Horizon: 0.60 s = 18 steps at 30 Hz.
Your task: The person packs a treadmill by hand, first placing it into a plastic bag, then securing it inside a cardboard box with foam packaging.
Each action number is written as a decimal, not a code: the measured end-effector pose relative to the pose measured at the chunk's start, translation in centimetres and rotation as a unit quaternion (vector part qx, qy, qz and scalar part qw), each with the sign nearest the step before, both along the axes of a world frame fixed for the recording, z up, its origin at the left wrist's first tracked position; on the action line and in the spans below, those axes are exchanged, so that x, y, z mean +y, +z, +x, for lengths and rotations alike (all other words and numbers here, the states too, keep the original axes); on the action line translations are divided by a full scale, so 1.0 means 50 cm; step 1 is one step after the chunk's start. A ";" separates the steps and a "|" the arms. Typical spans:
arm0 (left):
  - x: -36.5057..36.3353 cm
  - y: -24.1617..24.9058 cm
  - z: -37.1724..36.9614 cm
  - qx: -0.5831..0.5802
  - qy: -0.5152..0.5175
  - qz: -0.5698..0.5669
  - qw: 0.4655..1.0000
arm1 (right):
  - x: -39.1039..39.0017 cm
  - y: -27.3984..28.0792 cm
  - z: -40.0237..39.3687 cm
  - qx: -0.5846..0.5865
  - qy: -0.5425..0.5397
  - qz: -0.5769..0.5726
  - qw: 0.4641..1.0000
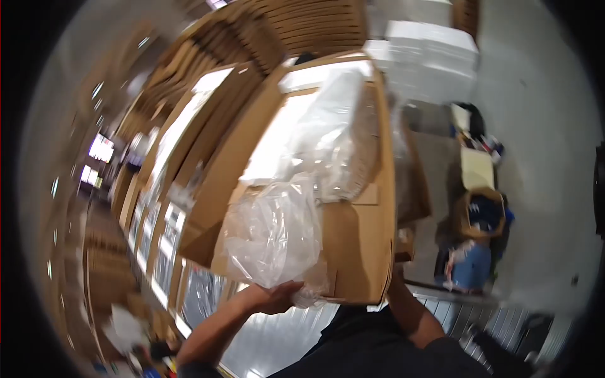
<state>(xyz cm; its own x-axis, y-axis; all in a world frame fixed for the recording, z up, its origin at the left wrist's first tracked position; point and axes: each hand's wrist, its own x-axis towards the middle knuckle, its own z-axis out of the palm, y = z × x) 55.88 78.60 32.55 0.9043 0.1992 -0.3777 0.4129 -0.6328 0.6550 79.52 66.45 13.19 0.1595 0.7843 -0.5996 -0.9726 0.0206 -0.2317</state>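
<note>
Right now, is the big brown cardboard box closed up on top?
No: the big brown cardboard box stands open, with crumpled clear plastic wrap spilling over its near edge toward the left hand.

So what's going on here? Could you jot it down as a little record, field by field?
Setting: warehouse-like room, stacks of flat cardboard
Held thing: open box, lifted in front of the person
Box contents: clear plastic bag, spilling over the near edge
Left hand: under the box's near edge, touching the bag
Right hand: hidden behind the box; only the forearm shows
Nearby: white boxes, floor clutter
</note>
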 end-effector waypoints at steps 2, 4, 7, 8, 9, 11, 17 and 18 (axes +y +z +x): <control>-0.101 0.085 0.028 0.083 0.004 0.003 0.996 | -0.005 0.006 -0.026 -0.027 0.068 0.011 0.997; -0.194 0.086 0.052 0.029 -0.009 0.034 0.999 | -0.020 0.006 -0.051 -0.064 0.130 0.021 0.989; -0.333 0.042 0.062 -0.121 0.086 0.222 0.964 | -0.044 0.015 -0.098 -0.139 0.204 0.023 0.969; -0.362 0.027 0.068 -0.087 0.167 0.177 0.966 | -0.046 0.020 -0.117 -0.163 0.229 0.027 0.959; -0.387 0.039 0.067 -0.135 0.209 0.219 0.943 | -0.050 0.031 -0.128 -0.187 0.248 0.029 0.950; -0.446 0.074 0.011 -0.196 0.260 0.269 0.906 | -0.058 0.044 -0.177 -0.231 0.288 0.039 0.929; -0.689 0.186 -0.286 -0.229 0.375 0.342 0.830 | -0.097 0.084 -0.381 -0.341 0.428 0.099 0.831; -0.743 0.200 -0.333 -0.234 0.402 0.337 0.818 | -0.116 0.091 -0.423 -0.352 0.450 0.109 0.813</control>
<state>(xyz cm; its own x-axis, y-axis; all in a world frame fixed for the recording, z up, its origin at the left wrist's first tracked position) 39.23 41.48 42.54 0.3917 0.8217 0.4140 0.6768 -0.5621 0.4753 58.37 60.64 17.77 -0.2950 0.8482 -0.4400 -0.2442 -0.5121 -0.8235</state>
